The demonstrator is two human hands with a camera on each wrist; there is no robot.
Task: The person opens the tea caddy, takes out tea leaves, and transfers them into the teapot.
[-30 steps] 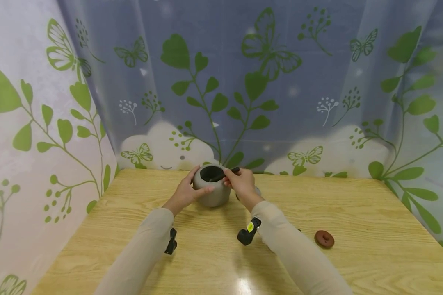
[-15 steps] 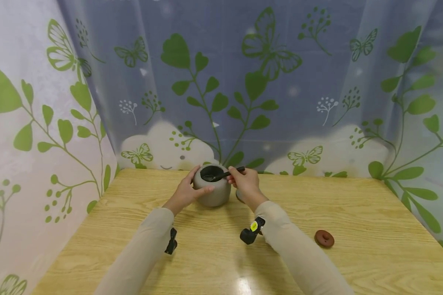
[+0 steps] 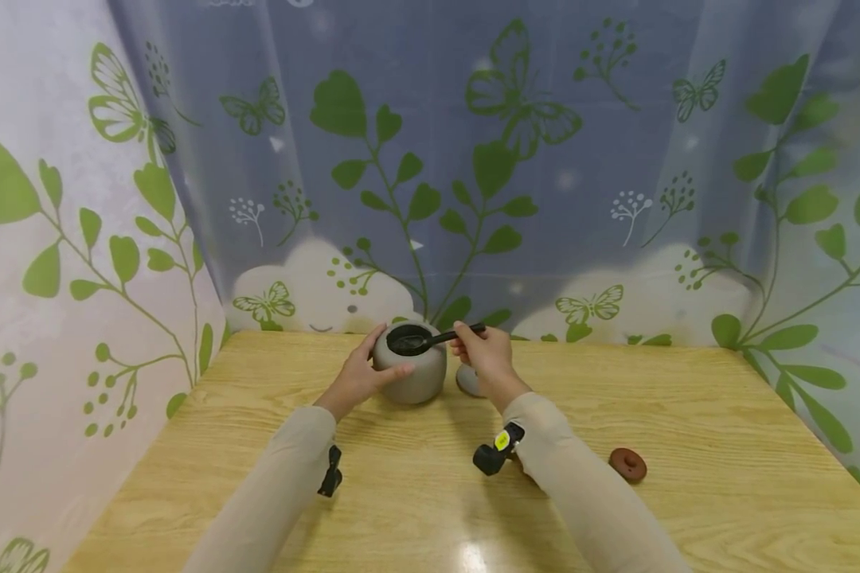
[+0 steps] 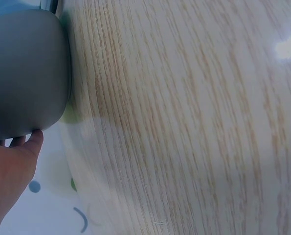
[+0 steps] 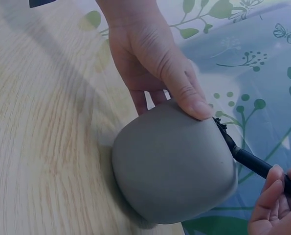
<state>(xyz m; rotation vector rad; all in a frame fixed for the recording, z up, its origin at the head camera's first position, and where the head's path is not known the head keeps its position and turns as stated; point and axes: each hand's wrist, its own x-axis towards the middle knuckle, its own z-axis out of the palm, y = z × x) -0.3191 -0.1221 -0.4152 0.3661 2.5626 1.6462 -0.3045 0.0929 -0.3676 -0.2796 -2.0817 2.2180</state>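
Note:
A rounded grey jar with a dark mouth stands near the table's back edge. My left hand grips its left side, thumb across the front. In the left wrist view the fingertips of the left hand touch the jar wall. My right hand pinches the handle of a black spoon, whose bowl lies over the jar's mouth. Dark crumbly bits show at the spoon's bowl end in the right wrist view. How full the jar is cannot be seen.
A grey round piece lies right of the jar, partly behind my right hand. On the right of the wooden table sits a reddish-brown ring-topped disc. A patterned curtain hangs directly behind the table.
The right hand has shifted a little to the right, drawing the spoon partly up out of the jar, so more handle and its bowl show. The left hand stays on the jar.

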